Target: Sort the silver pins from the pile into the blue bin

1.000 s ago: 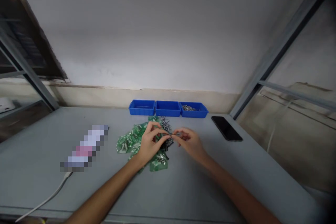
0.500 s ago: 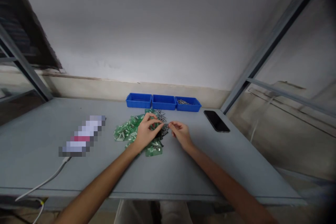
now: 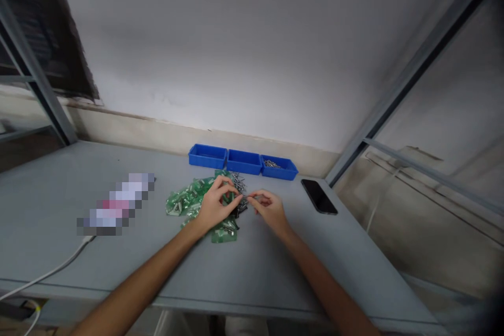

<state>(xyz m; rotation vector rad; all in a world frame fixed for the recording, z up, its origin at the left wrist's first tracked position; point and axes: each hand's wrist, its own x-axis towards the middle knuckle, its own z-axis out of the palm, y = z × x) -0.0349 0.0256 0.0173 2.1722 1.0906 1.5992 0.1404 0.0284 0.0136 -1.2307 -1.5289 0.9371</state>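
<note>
Over the middle of the table my left hand (image 3: 216, 203) and my right hand (image 3: 268, 210) face each other with fingertips nearly meeting. Both pinch at a thin, screw-like piece (image 3: 244, 197) between them, too small to make out fully. Beneath and beside my left hand spread several green-tinted clear plastic packets (image 3: 192, 192), with small metal parts inside. Loose screws (image 3: 238, 180) form a small silver pile just behind the fingertips. Darker screws (image 3: 241, 207) lie under them, partly hidden by my left hand.
Three blue bins stand in a row by the wall: a left bin (image 3: 207, 161), a middle bin (image 3: 244, 168) and a right bin (image 3: 284, 172) with metal screws inside. A black phone (image 3: 318, 196) lies at right. At left is a blurred-out device (image 3: 118, 205) with a white cable (image 3: 59, 271).
The camera view has tilted and shifted slightly. My hands stay close together over the pile, and my fingertips have shifted a little around the thin piece.
</note>
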